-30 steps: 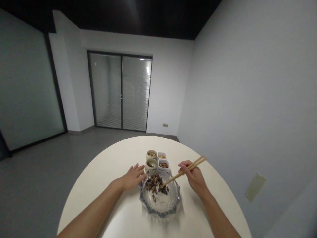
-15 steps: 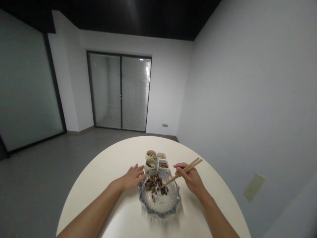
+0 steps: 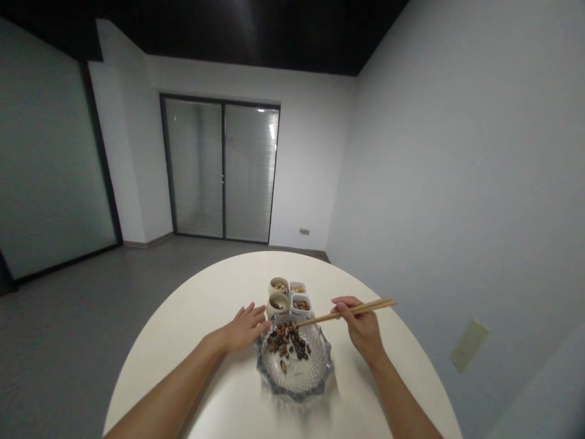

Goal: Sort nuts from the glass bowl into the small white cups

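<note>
At the left, a bare forearm reaches in across the round white table (image 3: 201,317). Its left hand (image 3: 244,329) lies flat and spread, palm down, holding nothing. The fingertips touch the left rim of the glass bowl (image 3: 297,381).

The bowl is a cut-glass dish with a scalloped edge, standing at the near middle of the table. A heap of dark pieces (image 3: 287,341), perhaps seeds or nuts, fills its far half, and one stray piece lies nearer the middle. The near half is bare glass.

Just beyond the bowl stand four small cups in a tight square. The two round cups (image 3: 278,303) are on the left and the two square cups (image 3: 301,303) on the right. Each holds small brownish bits too small to name.

Right of the cups, the chopsticks (image 3: 361,310) lie almost level. Their tips hang over the bowl's far rim, just in front of the nearer square cup. I cannot tell whether the tips pinch anything. The right hand (image 3: 361,329) is closed around them near the middle, thumb on top, above the table to the right of the bowl. A plain grey wall (image 3: 479,183) rises beyond.
</note>
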The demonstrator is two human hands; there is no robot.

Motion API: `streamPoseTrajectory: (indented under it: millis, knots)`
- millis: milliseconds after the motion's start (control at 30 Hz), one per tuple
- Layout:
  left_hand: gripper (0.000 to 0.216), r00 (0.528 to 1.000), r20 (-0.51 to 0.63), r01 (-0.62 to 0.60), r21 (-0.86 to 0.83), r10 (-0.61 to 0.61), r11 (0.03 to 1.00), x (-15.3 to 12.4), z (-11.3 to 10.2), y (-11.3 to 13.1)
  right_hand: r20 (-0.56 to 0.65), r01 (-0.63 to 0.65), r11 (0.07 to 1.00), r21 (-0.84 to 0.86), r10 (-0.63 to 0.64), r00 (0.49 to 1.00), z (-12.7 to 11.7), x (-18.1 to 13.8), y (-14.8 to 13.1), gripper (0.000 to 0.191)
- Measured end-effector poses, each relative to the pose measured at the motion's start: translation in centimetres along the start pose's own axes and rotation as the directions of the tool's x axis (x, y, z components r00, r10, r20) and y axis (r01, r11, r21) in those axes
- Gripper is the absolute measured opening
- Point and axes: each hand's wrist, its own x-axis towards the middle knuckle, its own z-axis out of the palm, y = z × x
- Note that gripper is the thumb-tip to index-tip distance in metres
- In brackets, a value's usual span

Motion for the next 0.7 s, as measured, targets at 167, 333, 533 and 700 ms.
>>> streamPoseTrajectory:
  millis: [167,333,533,700]
  knots:
    - [0.059,1.0,0.001,0.008,0.013,-0.008,1.0,-0.1,0.1,0.0,-0.14,0.064,0.997,-0.054,-0.071,0.988,-0.2,-0.1,0.7,0.026]
    - [0.06,1.0,0.005,0.009,0.019,-0.009,1.0,0.0,0.1,0.0,-0.081,0.1,0.98,-0.171,-0.115,0.99,-0.3,-0.1,1.3,0.018]
    - [0.059,1.0,0.003,0.012,0.026,-0.012,1.0,0.0,0.0,0.2,-0.034,0.049,0.975,-0.215,-0.058,0.998,-0.6,0.0,1.8,0.02]
    - [0.057,1.0,0.004,0.018,0.026,-0.018,0.999,-0.1,-0.1,0.3,-0.086,-0.011,0.98,-0.199,-0.007,0.996,-0.7,-0.1,1.7,0.025]
